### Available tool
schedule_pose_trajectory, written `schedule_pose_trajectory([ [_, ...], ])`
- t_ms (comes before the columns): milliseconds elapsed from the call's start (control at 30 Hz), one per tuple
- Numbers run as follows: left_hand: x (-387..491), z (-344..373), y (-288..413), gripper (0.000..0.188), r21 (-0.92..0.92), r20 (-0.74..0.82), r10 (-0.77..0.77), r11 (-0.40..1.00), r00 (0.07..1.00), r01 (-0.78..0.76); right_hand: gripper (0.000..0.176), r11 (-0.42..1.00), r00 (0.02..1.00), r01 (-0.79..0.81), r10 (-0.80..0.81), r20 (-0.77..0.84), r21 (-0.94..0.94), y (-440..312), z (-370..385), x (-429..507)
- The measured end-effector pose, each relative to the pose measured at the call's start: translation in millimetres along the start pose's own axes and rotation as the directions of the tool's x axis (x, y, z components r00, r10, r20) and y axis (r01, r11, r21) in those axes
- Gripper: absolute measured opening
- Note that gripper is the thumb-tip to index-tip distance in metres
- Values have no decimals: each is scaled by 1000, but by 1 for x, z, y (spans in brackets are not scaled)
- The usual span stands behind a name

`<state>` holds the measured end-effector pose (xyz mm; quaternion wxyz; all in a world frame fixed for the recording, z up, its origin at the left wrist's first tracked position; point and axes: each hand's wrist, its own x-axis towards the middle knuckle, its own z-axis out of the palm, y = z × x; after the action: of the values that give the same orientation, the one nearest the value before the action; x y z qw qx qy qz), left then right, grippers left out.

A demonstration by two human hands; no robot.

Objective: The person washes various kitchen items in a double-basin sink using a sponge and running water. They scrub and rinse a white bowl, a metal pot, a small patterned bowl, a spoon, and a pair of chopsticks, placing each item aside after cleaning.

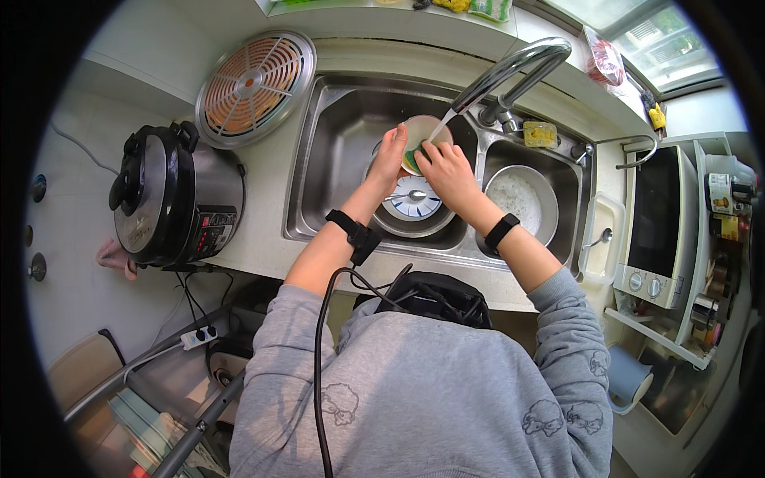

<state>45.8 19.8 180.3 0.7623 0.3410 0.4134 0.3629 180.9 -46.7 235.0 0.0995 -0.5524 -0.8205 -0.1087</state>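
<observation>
Over the large sink basin, my left hand [388,156] grips the left side of a white bowl [425,127]. My right hand [447,173] presses a green and yellow sponge [411,160] against the bowl's inside. Water runs into the bowl from the chrome faucet [508,74]. Below my hands, a white plate with blue marks [412,210] lies in a metal basin [397,229], with a metal spoon [416,195] on it. A round pot of sudsy water [517,197] stands in the smaller sink basin at the right.
An electric pressure cooker [179,197] and a round slotted metal tray [251,89] stand on the left counter. A sponge in a clear holder [539,134] sits behind the small basin. Right of the sink are a white tray [597,263] with a spoon and a microwave oven [656,221].
</observation>
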Motion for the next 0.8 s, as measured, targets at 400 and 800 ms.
schedule_pose_trajectory([
  [400,-4,3,14,69,57,-17,-3,998,1000,4,33,945,999,-33,44,-26,326,7,2,-3],
  [800,-32,-6,94,65,347,117,-149,932,982,100,84,883,981,142,-66,-181,448,-2,-59,8],
])
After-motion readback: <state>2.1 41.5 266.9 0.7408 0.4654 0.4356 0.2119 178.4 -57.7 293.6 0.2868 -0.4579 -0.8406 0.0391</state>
